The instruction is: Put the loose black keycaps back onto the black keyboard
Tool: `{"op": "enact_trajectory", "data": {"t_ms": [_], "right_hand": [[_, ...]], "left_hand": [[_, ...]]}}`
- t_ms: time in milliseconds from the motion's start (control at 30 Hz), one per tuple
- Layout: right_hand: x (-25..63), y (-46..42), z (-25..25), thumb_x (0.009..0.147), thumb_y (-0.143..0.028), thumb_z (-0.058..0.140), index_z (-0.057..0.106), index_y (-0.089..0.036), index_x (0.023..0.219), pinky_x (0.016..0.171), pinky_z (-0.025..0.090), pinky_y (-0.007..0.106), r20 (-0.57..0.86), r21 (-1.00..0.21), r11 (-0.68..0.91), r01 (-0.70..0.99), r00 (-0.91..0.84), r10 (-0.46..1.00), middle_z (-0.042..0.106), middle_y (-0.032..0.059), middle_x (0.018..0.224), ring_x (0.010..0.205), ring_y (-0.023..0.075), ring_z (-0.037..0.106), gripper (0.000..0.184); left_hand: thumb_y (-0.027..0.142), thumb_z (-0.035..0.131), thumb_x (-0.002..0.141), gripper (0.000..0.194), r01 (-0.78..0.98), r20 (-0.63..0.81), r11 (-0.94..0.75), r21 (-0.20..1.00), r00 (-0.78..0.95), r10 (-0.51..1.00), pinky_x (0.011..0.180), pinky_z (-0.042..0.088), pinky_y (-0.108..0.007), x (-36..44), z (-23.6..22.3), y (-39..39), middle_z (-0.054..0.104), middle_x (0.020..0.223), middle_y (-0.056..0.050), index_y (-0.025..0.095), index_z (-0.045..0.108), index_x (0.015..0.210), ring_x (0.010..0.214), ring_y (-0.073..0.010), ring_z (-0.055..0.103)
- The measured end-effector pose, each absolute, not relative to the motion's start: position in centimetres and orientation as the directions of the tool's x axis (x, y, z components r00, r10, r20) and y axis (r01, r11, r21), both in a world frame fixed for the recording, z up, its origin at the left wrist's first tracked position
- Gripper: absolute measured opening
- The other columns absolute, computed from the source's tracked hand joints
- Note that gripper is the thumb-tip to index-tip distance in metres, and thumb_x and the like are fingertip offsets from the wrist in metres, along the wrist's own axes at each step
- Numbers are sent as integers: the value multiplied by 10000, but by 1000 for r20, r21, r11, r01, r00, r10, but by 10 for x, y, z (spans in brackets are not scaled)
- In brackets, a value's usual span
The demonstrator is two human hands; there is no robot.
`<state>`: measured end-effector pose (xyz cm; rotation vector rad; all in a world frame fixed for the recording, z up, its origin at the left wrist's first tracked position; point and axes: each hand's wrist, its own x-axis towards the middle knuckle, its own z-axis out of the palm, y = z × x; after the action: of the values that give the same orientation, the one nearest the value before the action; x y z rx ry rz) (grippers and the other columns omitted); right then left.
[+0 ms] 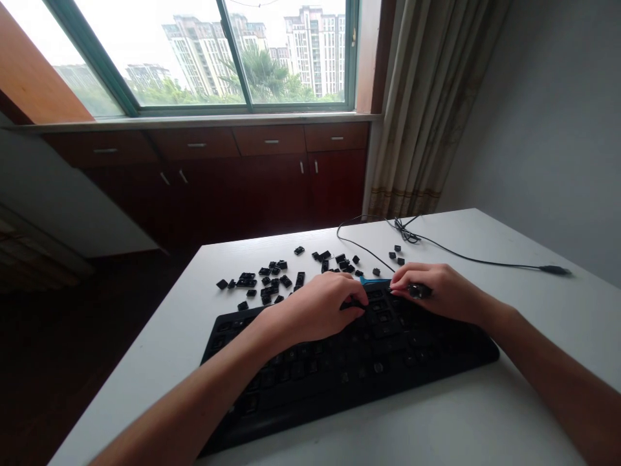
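Observation:
A black keyboard (310,388) lies at a slant on the white table, many of its key places bare. My left hand (330,304) rests over its upper middle, fingers curled and thumb close to the forefinger; anything between them is too dark to make out. My right hand (436,291) is closed at the upper right part of the keyboard, around a dark tool with a shiny rounded handle end (420,291). Its fingertips touch the key area, and the tool's tip is hidden. Behind the keyboard, between my hands, shows a blue strip-like thing (373,281).
Several loose black keycaps (275,282) are scattered behind the keyboard, a few more (396,255) near my right hand. A black cable (466,252), partly bundled, runs across the white table (543,310) to its right side. Beyond stand wooden cabinets (233,188) under a window.

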<state>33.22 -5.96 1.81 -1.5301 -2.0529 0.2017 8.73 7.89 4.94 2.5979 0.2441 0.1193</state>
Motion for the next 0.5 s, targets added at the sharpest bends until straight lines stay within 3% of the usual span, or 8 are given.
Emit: {"op": "enact_trajectory", "data": {"t_ms": [167,267,333,400,500], "right_hand": [[332,-61,21,909,-277,658,726,-231,945,771,570,313,369,-431,341,835,-182,912,737,50,1023,844,189,709,89],[325,-61,22,901,-315,676,681,-216,835,719,539,316,476,-557,312,769,-12,879,701,37,865,766,184,659,119],[316,-59,24,917,-353,660,580,-209,694,601,477,294,508,-729,298,617,194,839,592,4,686,627,149,559,277],[306,-54,26,937,-395,627,468,-213,597,494,384,275,443,-880,328,344,344,828,445,-30,563,516,120,431,417],[291,-40,28,942,-416,607,362,-218,513,413,273,268,330,-929,368,-42,361,872,304,-59,466,421,97,305,533]], "left_hand": [[236,626,897,176,150,44,-848,508,979,200,762,476,-309,87,48,80,715,1024,-45,227,722,1044,883,-208,656],[242,633,892,171,171,43,-856,489,975,219,770,475,-316,88,48,79,714,1019,-42,229,715,1041,893,-215,655],[252,640,889,176,185,38,-858,479,972,231,774,478,-322,89,48,79,715,1025,-43,226,704,1051,903,-220,655],[256,642,888,174,182,41,-862,473,973,227,773,484,-324,90,47,79,716,1018,-45,216,693,1050,898,-220,656],[263,642,893,176,167,59,-877,450,975,216,776,491,-327,91,44,79,714,1009,-49,204,681,1054,881,-215,657]]}}
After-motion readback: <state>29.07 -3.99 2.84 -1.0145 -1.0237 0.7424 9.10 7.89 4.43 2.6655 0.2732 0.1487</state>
